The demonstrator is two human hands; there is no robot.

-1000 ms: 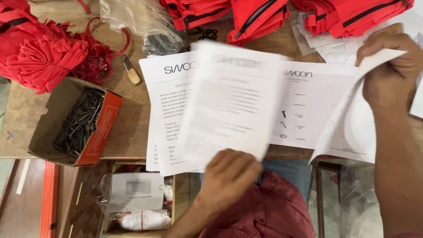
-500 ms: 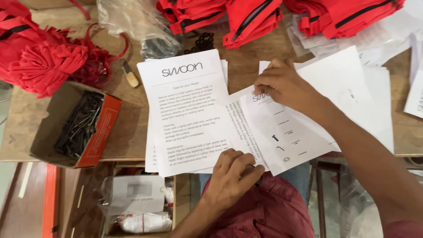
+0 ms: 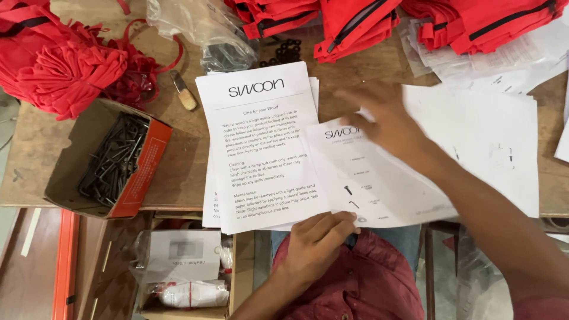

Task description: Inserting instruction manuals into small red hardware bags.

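The left hand lies flat, fingers loose and closed on nothing, fingertips pinning the near edge of the text sheet that tops a stack at the table's front edge. The right hand is motion-blurred above the parts sheet, fingers spread; whether it grips the paper cannot be told. That sheet lies tilted, just right of the stack and overlapping it, on more loose white sheets.

Handling these well looks like a matter of pinning the stack with the left hand while the right takes one sheet only, squaring edges before letting go.

Counted: two hands; one stack whose sheets cannot be numbered from its edges; one parts sheet. To the left, one open red box holds dark hex keys, too many to count. One small wood-handled tool lies beyond. Red fabric items are heaped along the far side in at least four piles. One clear bag sits between them. Below the table, one carton holds packets.
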